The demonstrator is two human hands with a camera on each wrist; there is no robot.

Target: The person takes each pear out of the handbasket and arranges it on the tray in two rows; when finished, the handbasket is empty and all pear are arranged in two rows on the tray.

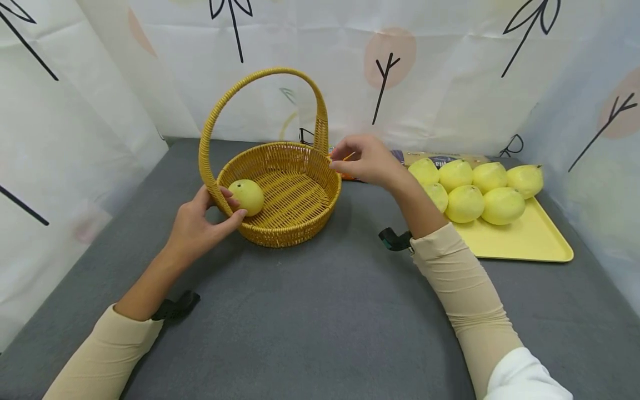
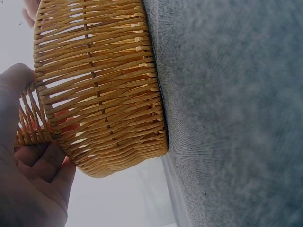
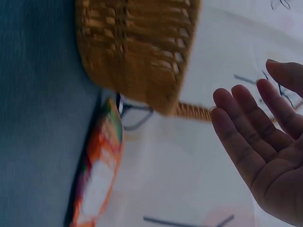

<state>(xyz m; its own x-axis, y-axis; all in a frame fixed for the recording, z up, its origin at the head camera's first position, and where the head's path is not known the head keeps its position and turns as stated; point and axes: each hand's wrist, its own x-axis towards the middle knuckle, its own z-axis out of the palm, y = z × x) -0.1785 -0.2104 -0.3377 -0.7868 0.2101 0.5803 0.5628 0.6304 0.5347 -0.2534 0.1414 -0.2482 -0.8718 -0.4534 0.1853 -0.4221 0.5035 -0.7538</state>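
A yellow wicker basket (image 1: 300, 226) with a tall arched handle stands on the grey table, a round pale-yellow fruit (image 1: 248, 198) inside it at the left. My left hand (image 1: 197, 225) grips the basket at the left foot of its handle. In the left wrist view, the thumb and curled fingers of the left hand (image 2: 35, 184) lie on either side of that woven foot. Beside the basket's right rim is my right hand (image 1: 367, 161). The right wrist view shows the right hand (image 3: 265, 142) apart from the basket (image 3: 137, 52), fingers loosely extended, holding nothing.
At the right, a yellow tray (image 1: 540, 239) bears several more pale-yellow fruits (image 1: 465, 203). Behind the right hand and fruits lie an orange packet (image 3: 97, 175) and a long tan packet (image 1: 445, 158). A white patterned curtain (image 1: 450, 72) hangs behind the table (image 1: 300, 322).
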